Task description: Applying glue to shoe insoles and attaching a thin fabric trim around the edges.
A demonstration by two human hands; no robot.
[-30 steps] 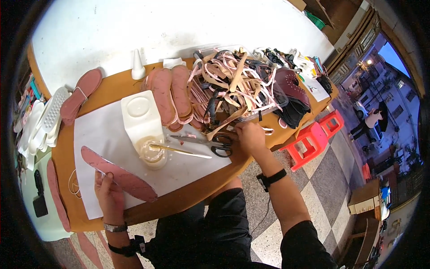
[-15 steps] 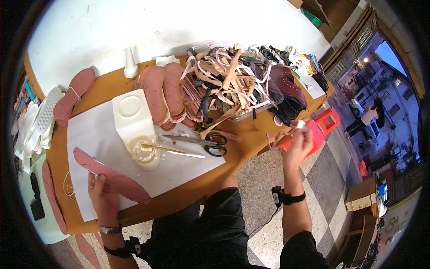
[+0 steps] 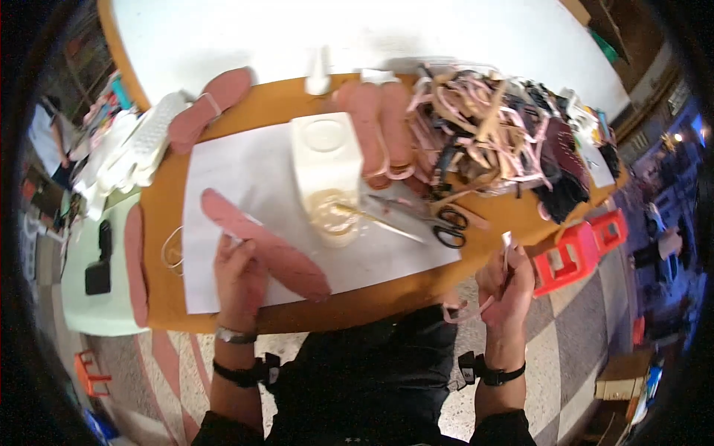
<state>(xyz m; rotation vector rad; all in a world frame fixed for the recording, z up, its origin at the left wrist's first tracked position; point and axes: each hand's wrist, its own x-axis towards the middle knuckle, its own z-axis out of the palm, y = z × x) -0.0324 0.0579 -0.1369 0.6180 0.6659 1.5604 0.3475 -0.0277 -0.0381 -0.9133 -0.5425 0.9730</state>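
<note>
My left hand is closed round the edge of a long pink shoe insole, which it holds tilted above a white sheet on the table. By the table's front edge my right hand pinches a thin pinkish-brown strap. One end of the strap loops down below the fingers, and a white tip pokes out above them. Between the hands stands a white block with a pot of pale glue; a brush lies across it. Black-handled scissors rest beside the brush.
A big heap of straps fills the table's right. Stacked pink insoles stand behind the white block, near a white cone-shaped bottle. White soles and a tied insole pair are at left. A red stool stands right.
The view has turned left. My right hand has come in from over the red stool toward the table's front edge, still with the strap. My left hand keeps hold of the insole.
</note>
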